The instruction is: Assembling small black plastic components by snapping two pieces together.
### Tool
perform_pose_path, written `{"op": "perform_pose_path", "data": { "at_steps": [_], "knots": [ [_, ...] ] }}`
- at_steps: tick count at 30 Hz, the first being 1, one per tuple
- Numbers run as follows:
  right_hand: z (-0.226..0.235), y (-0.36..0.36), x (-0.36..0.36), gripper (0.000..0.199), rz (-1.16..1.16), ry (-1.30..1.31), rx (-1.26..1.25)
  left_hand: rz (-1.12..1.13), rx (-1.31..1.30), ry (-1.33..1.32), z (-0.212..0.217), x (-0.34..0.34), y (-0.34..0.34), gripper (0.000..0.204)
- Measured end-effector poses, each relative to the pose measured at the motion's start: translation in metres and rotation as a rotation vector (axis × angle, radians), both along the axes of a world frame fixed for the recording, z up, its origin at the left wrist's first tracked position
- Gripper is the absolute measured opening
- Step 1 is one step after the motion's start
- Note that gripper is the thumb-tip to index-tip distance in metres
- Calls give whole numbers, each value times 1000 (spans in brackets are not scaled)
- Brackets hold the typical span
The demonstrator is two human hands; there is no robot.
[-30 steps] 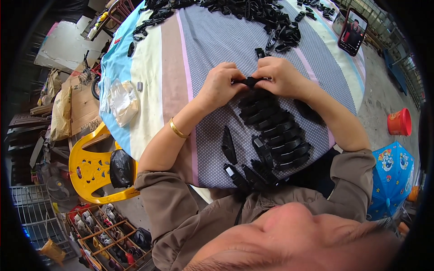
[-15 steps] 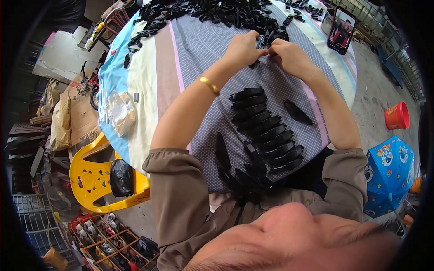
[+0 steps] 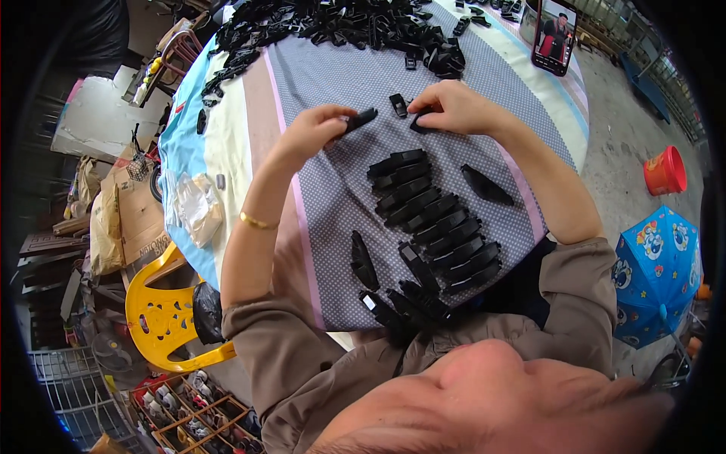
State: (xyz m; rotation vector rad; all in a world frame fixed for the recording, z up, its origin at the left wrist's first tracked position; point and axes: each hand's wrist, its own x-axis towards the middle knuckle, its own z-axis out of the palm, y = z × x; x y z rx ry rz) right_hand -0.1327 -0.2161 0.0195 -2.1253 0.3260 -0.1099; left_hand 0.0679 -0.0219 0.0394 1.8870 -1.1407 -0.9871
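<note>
My left hand point(image 3: 314, 132) is closed in a pinch on a narrow black plastic piece point(image 3: 363, 119) above the patterned tablecloth point(image 3: 333, 83). Opposite it, my right hand point(image 3: 452, 108) pinches another black plastic piece point(image 3: 418, 121), partly hidden by the fingers. Between the hands lies a small black rectangular piece point(image 3: 398, 105). Closer to my body runs a row of black ribbed pieces point(image 3: 427, 208), set side by side. One long black piece point(image 3: 488, 185) rests to the right of the row, another point(image 3: 363, 261) to its left. Several more point(image 3: 412, 303) are by the table's near edge.
A large heap of black parts point(image 3: 340, 23) covers the far side. A phone point(image 3: 554, 38) stands at the far right, and a clear plastic bag point(image 3: 198, 200) lies at the left. Around the table are a yellow chair point(image 3: 162, 310), a red bucket point(image 3: 665, 170) and a blue umbrella point(image 3: 654, 272).
My hands have come back from the edge of the heap toward me and moved apart, the left one shifting left. Each now shows a black piece, and a small one lies between them.
</note>
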Motion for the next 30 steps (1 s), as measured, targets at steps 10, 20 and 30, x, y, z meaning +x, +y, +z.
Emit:
{"op": "perform_pose_path", "data": {
  "at_steps": [10,20,30],
  "knots": [
    [-8,11,2,25,18,-404,-621,-187,-430,-787,-36,-44,7,35],
    [1,35,-4,20,74,-283,-619,-42,-317,-558,-24,-46,14,20],
    [-10,35,12,17,172,-418,-527,-71,-461,-517,-34,-46,9,19]
  ]
}}
